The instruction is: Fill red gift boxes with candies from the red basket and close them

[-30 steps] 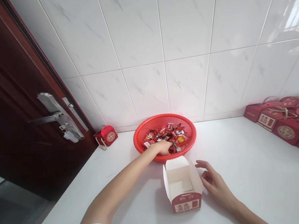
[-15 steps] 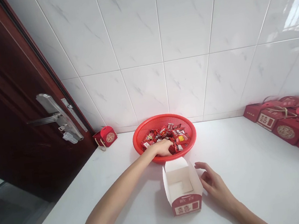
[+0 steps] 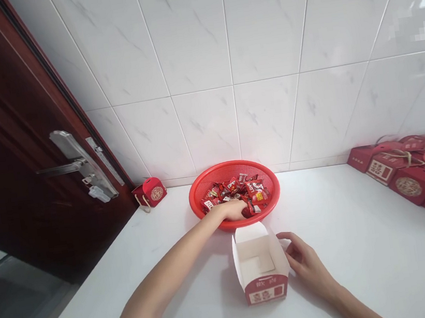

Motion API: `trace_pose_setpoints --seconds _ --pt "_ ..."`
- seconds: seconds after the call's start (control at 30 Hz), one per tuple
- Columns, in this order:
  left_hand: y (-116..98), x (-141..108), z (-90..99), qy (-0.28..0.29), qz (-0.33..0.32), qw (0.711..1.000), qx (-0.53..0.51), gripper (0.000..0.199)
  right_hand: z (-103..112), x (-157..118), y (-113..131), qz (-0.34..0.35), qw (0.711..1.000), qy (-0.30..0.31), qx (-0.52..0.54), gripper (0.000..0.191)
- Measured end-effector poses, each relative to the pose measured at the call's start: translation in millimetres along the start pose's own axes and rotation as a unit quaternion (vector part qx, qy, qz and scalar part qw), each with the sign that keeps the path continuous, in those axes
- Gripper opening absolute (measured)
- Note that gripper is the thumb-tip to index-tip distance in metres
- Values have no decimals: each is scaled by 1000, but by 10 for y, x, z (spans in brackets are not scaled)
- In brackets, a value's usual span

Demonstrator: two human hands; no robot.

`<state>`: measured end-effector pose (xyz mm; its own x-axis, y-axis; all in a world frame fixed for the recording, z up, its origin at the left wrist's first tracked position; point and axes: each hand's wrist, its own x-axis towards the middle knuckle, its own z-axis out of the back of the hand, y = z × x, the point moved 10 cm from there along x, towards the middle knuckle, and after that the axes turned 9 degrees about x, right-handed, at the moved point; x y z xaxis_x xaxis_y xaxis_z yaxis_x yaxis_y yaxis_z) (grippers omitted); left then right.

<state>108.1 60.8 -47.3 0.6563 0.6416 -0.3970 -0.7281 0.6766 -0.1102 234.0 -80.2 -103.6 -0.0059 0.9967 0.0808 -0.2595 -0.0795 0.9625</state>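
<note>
My left hand (image 3: pixel 233 210) reaches into a red plastic basket (image 3: pixel 195 199) of wrapped candies (image 3: pixel 256 191). Its fingertips are down among the red wrappers and hidden, so whether a candy is between them cannot be seen. In front of the basket stands a small red and white gift box (image 3: pixel 267 293), its top open and its white inside bare. My right hand (image 3: pixel 302 256) is at the box's right side, fingers bent and apart, with the fingertips at or just beside the box wall.
A small closed red box (image 3: pixel 153 193) with a rope handle stands by the wall at the left. Several red gift boxes (image 3: pixel 407 185) are grouped at the right. A dark wooden door (image 3: pixel 8 154) borders the white table (image 3: pixel 185 308); a tiled wall (image 3: pixel 208 123) rises behind.
My left hand has pushed slightly deeper into the candies, and its fingertips have sunk from sight. My right hand and the box have hardly moved.
</note>
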Motion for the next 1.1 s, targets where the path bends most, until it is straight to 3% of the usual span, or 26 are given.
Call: trace_pose_setpoints --seconds 0.2,0.33,0.47,0.77,0.9,1.1 --pt "-89 -21 78 -31 -42 996 -72 7 9 1 2 5 1000 -3 2 43" --pt "-80 -87 197 -66 -55 986 -143 16 -3 1 -3 -5 1000 4 1 45" --pt "19 -163 250 -94 -39 965 -240 11 -11 -2 -4 -8 1000 9 -7 45" --pt "251 -409 461 -229 -38 855 -464 19 2 12 -4 0 1000 5 -11 44" --pt "268 -511 440 -239 -48 814 -527 29 11 18 18 10 1000 -1 -9 40" --pt "244 -532 396 -241 -62 778 -577 51 44 17 41 21 1000 -22 7 40"
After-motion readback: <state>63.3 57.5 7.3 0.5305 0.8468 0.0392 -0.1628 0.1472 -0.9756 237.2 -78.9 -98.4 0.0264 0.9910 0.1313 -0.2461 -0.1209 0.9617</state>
